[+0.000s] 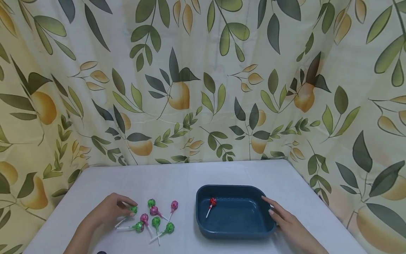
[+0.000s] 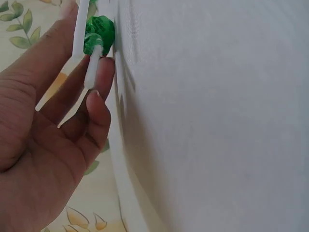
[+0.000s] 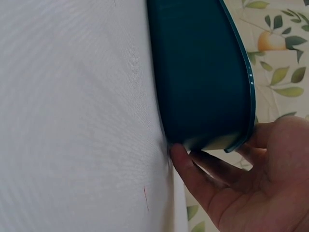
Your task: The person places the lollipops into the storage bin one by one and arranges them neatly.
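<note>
Over the left part of the table, my left hand (image 1: 111, 209) pinches a green-wrapped lollipop (image 1: 133, 209) by its round head. In the left wrist view that green lollipop (image 2: 99, 36) shows at the fingertips, a second white stick (image 2: 81, 29) crossing in front. Several green and pink lollipops, such as a green one (image 1: 170, 227) and a pink one (image 1: 174, 205), lie just right of this hand. My right hand (image 1: 287, 220) holds the right end of a dark blue rectangular container (image 1: 234, 234), fingers at its rim and outer wall. One red lollipop (image 1: 213, 201) lies inside it.
A white cloth covers the table (image 1: 142, 180). Behind and beside it hangs a curtain (image 1: 203, 106) printed with leaves and fruit. A small dark round object (image 1: 102, 252) shows at the near edge of the head view, beside the left forearm.
</note>
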The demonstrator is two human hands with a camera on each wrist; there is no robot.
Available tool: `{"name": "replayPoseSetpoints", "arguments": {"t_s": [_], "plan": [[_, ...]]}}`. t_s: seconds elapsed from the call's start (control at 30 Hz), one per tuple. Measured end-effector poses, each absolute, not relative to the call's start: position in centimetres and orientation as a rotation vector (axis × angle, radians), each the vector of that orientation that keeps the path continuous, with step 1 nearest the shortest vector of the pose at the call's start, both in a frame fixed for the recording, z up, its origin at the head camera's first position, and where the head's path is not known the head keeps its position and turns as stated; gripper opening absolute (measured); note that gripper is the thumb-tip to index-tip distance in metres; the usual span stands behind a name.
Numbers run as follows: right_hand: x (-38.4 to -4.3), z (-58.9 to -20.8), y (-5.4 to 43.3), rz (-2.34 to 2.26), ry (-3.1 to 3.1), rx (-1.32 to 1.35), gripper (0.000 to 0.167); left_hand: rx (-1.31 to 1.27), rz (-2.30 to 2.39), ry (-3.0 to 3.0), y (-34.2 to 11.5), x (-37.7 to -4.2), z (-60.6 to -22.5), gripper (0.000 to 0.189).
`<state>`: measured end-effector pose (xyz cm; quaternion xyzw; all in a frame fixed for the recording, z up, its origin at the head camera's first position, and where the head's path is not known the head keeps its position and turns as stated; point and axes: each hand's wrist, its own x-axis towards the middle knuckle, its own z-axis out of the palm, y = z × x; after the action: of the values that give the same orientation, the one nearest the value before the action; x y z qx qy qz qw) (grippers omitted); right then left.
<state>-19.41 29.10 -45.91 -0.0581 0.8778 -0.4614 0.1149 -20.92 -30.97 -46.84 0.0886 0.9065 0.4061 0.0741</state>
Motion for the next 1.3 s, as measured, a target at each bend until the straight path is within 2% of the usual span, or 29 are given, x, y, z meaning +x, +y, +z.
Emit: {"name": "replayPoseSetpoints", "arguments": {"t_s": [0.5,1.13,1.3], "plan": [[-19.4,-45.9,29.2,-1.388,2.547,-0.169,0.054,0.364,1.233,2.733,-31.6,-20.4,-47.3,0.029],[-19.5,-45.8,29.0,-1.394,2.508,-0.125,0.056,0.330,1.132,2.835,-31.4,-20.0,-46.8,0.028],[-19.6,-45.8,28.9,-1.367,2.513,-0.103,0.057,0.232,1.136,2.856,-30.9,-19.9,-46.1,0.027]]}}
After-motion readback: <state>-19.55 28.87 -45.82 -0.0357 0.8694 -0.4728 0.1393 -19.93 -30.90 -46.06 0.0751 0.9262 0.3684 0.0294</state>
